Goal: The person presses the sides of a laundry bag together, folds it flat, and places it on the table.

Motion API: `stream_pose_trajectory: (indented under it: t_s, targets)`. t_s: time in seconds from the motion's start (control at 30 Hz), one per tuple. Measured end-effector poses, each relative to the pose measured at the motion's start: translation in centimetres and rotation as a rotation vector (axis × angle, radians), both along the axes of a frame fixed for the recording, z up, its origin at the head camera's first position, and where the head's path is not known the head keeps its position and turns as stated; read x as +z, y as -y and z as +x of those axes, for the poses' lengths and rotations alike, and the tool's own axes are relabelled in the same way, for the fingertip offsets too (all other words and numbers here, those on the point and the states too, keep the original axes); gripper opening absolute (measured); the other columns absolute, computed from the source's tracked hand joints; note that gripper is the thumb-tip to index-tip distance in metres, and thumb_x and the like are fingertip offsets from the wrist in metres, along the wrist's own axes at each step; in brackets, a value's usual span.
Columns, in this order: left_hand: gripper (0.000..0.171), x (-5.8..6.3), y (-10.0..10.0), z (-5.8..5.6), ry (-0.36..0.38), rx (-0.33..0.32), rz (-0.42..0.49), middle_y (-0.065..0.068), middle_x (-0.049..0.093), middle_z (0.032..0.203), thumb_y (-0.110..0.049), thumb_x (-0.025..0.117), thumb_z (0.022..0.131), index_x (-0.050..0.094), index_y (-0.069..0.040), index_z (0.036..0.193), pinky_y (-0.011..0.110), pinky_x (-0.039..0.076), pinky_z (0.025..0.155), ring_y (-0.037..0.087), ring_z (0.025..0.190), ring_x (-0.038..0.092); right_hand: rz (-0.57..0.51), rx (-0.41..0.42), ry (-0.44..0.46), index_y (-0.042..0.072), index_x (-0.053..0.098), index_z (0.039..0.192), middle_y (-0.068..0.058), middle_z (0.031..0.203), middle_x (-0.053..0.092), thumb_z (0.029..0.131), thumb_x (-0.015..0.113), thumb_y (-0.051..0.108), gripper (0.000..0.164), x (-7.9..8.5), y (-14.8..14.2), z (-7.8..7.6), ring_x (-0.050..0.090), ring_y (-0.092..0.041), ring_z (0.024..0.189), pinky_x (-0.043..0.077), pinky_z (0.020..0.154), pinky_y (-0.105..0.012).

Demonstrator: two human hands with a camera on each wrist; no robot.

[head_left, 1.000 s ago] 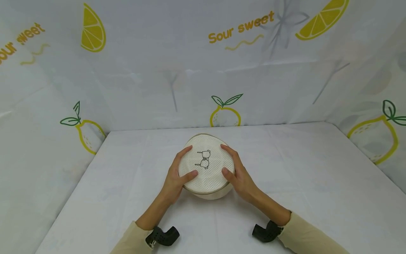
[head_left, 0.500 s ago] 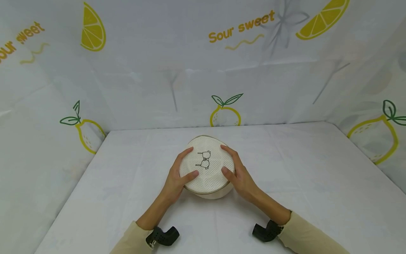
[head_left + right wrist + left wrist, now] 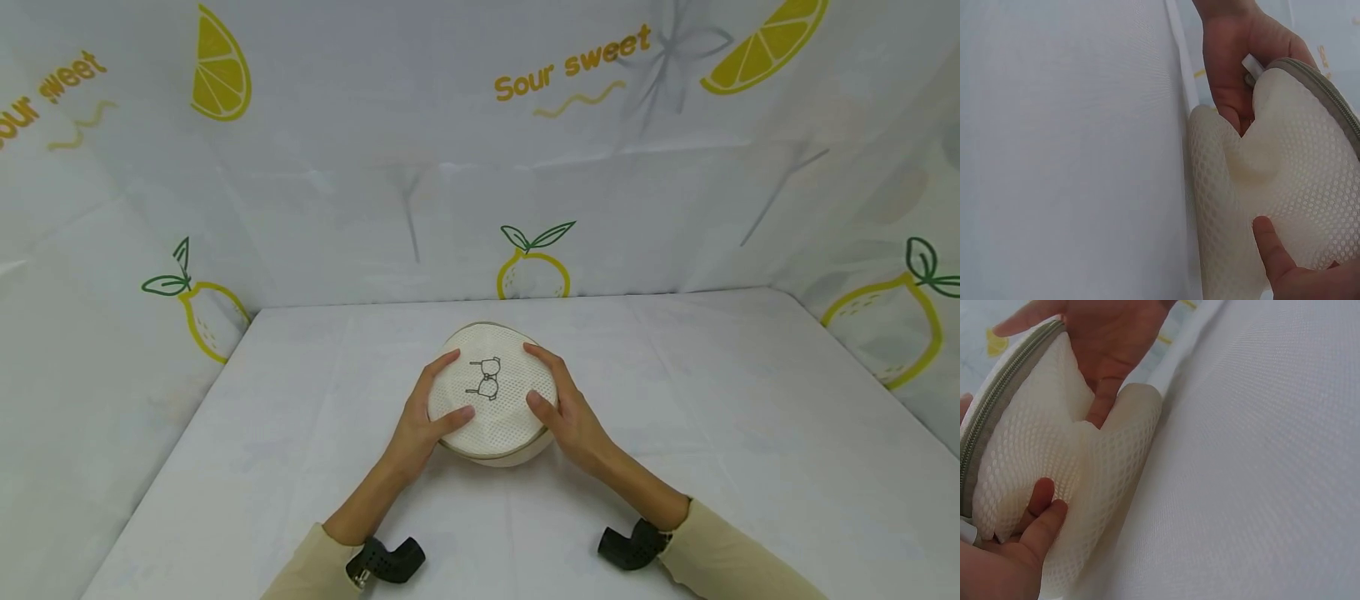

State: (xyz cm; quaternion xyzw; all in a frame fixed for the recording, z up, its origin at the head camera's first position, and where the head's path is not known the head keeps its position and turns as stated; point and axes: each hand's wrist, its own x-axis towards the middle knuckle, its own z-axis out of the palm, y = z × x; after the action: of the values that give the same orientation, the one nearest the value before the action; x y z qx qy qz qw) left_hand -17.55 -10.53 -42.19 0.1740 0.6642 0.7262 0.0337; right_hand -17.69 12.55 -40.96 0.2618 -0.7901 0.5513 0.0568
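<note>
A round cream mesh laundry bag [image 3: 491,421], with a dark line drawing on its top, is held between both hands at the middle of the table. Its green-grey zipper [image 3: 1007,375] runs round the top rim, and the mesh side wall [image 3: 1307,181] is dented inward by the fingers. The left hand [image 3: 416,425] grips the left side, thumb on the top panel and other fingers round the wall. On the right side the right hand [image 3: 573,421] grips likewise. A small white tag [image 3: 1252,65] sticks out by the left hand. The bag's underside is hidden.
The table is covered with a white cloth [image 3: 300,467]. Behind it and at both sides hang white curtains [image 3: 337,208] printed with lemons and lettering. Black wrist cameras [image 3: 386,560] sit at both cuffs.
The bag's far rim has dipped slightly and the bag has shifted a little to the right. Both hands keep their grip and move along with it.
</note>
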Motion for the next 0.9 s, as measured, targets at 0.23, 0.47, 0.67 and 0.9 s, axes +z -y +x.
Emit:
stream_pose_trajectory:
  t_s: [0.23, 0.47, 0.67, 0.9]
  targets:
    - [0.079, -0.1, -0.1, 0.1, -0.005, 0.049, -0.126, -0.004, 0.026, 0.152, -0.019, 0.076, 0.082, 0.033, -0.034, 0.146, 0.048, 0.014, 0.111, 0.021, 0.138, 0.024, 0.017, -0.01, -0.002, 0.02, 0.023, 0.151, -0.005, 0.156, 0.021, 0.099, 0.045, 0.039, 0.06, -0.2, -0.2, -0.2, 0.021, -0.027, 0.141, 0.018, 0.11, -0.054]
    - [0.08, -0.4, -0.2, 0.1, -0.002, 0.092, -0.232, -0.011, 0.028, 0.15, -0.025, 0.08, 0.079, 0.035, -0.042, 0.143, 0.05, 0.015, 0.111, 0.016, 0.138, 0.024, 0.043, -0.009, 0.001, 0.021, 0.023, 0.151, -0.004, 0.156, 0.021, 0.099, 0.044, 0.038, 0.059, -0.4, -0.5, -0.4, 0.022, -0.027, 0.141, 0.02, 0.109, -0.054]
    - [0.08, -0.6, -0.2, 0.1, -0.006, 0.099, -0.261, -0.012, 0.027, 0.15, -0.028, 0.08, 0.079, 0.034, -0.043, 0.142, 0.051, 0.014, 0.111, 0.016, 0.139, 0.022, 0.042, -0.004, 0.027, 0.023, 0.024, 0.151, -0.002, 0.156, 0.02, 0.099, 0.042, 0.04, 0.057, -0.6, -0.7, -0.6, 0.018, -0.025, 0.142, 0.015, 0.11, -0.055]
    - [0.082, 0.6, -0.3, 0.4, 0.015, 0.095, -0.291, -0.002, 0.025, 0.154, -0.018, 0.08, 0.079, 0.034, -0.03, 0.147, 0.05, 0.016, 0.111, 0.02, 0.139, 0.022, 0.015, 0.055, 0.065, 0.028, 0.039, 0.145, 0.002, 0.152, 0.031, 0.1, 0.044, 0.031, 0.045, -0.8, -0.9, -0.8, 0.026, -0.021, 0.138, 0.019, 0.108, -0.055]
